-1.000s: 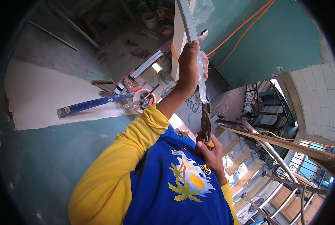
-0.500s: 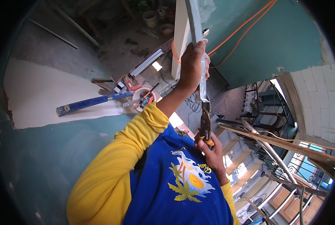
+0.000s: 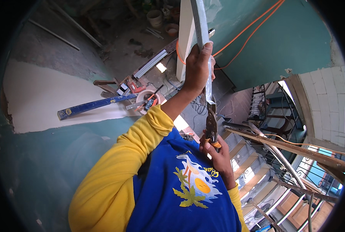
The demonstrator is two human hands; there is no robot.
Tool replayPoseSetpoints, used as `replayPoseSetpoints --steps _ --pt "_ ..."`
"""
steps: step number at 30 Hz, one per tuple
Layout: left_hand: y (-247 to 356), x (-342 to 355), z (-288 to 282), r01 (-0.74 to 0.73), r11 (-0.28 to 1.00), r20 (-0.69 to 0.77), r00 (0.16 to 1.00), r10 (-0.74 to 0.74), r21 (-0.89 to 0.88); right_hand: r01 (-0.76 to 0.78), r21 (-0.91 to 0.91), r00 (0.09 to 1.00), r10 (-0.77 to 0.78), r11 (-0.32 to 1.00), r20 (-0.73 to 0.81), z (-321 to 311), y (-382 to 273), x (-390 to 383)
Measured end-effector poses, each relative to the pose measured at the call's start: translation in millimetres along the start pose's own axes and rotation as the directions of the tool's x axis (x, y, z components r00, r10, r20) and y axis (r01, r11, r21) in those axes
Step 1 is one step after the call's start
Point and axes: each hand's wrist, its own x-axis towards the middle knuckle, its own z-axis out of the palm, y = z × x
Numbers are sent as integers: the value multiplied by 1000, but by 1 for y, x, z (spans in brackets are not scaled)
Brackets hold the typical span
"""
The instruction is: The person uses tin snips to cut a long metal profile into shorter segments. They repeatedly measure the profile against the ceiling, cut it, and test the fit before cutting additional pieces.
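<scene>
A long, thin grey metal channel [image 3: 201, 23] stretches from the top edge toward my body. My left hand [image 3: 197, 71] is wrapped round it, thumb lying along its face. Below, my right hand [image 3: 220, 157] grips tin snips [image 3: 211, 123] by their orange handles, fingers closed. The snips' jaws are at the channel's near end; whether they bite into the metal is too small to tell. Part of the right fingers is hidden behind the handles.
Far left of my arm, a blue spirit level [image 3: 89, 108] lies beside a bucket of tools [image 3: 144, 94] and a red power tool [image 3: 133, 86]. An orange cable [image 3: 246, 31] runs over the green wall [image 3: 296, 42]. Stairs [image 3: 246, 164] and a wooden beam [image 3: 288, 146] stand at right.
The snips and my right hand have shifted very slightly upward against the channel's end. My left hand keeps the same grip on the channel.
</scene>
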Motion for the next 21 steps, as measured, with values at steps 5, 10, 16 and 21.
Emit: replayPoseSetpoints --steps 5,10,16,21 --pt "0 0 2 -13 1000 -26 1000 13 3 28 -14 1000 -28 999 -5 0 3 3" --pt "1 0 6 -12 1000 13 1000 11 13 33 -66 999 -35 997 -34 3 2 3" --pt "-6 1 2 -4 1000 -8 1000 4 -31 15 -46 997 -18 999 -79 8 4 3" --pt "-6 2 1 6 1000 -9 1000 -6 -26 33 -127 992 -49 991 -118 8 2 5"
